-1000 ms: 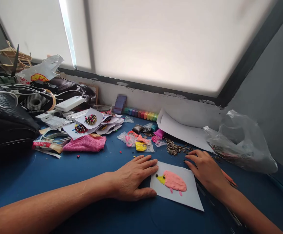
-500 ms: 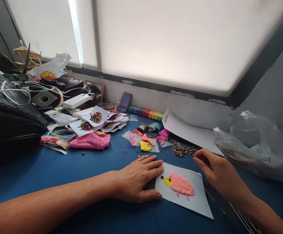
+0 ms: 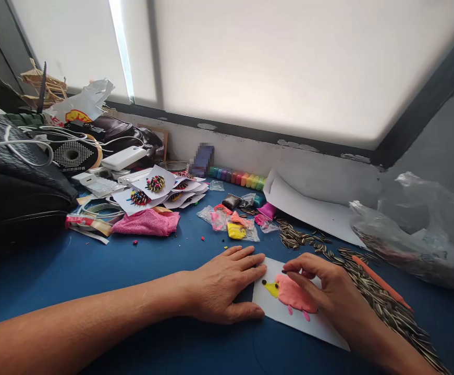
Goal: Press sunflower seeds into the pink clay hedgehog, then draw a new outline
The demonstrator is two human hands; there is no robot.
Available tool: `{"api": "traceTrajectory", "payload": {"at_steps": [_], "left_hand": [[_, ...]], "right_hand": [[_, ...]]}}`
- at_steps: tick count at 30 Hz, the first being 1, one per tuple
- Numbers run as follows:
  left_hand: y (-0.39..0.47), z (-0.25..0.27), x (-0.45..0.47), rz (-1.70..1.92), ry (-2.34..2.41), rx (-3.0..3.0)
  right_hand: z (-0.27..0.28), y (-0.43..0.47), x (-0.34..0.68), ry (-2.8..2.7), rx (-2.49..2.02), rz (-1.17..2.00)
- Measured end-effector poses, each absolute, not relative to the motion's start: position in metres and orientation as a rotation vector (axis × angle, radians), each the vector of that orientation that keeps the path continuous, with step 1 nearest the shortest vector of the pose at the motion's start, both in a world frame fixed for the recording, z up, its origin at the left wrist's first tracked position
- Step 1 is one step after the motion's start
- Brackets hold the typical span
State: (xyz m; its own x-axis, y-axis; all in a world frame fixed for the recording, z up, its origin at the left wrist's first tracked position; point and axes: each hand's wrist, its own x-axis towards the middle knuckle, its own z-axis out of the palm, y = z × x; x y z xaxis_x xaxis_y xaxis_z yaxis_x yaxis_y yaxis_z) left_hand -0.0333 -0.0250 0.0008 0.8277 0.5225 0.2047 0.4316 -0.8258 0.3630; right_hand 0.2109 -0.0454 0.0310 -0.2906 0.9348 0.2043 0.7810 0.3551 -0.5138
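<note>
A white sheet of paper (image 3: 261,302) bears a clay hedgehog (image 3: 295,294) with a pink body, a yellow snout, black nose and eye, and two small pink feet. My left hand (image 3: 227,284) lies flat with fingers spread, fingertips and thumb at the paper's left edge. Over the hedgehog's upper back, my right hand (image 3: 322,281) pinches a small dark sunflower seed (image 3: 284,271), mostly covered by the fingertips. Striped sunflower seeds (image 3: 385,294) lie in a long heap to the right, partly behind my right forearm.
Clay packets (image 3: 236,230) and a pink cloth (image 3: 146,223) lie beyond my left hand. Papers with finished seed hedgehogs (image 3: 155,183) are stacked at the left, near a black bag (image 3: 19,192). An orange stick (image 3: 383,284) rests on the seeds; a plastic bag (image 3: 414,250) stands right.
My right hand has moved left from the seed heap to above the hedgehog, uncovering the seeds and orange stick. My left hand stays flat by the paper.
</note>
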Motion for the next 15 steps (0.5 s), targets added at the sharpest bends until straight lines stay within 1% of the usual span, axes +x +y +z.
{"api": "traceTrajectory", "payload": {"at_steps": [15], "left_hand": [[-0.0249, -0.0003, -0.0330, 0.433, 0.724, 2.704]], "right_hand": [[0.0199, -0.0392, 0.2154, -2.213, -1.478, 0.440]]}}
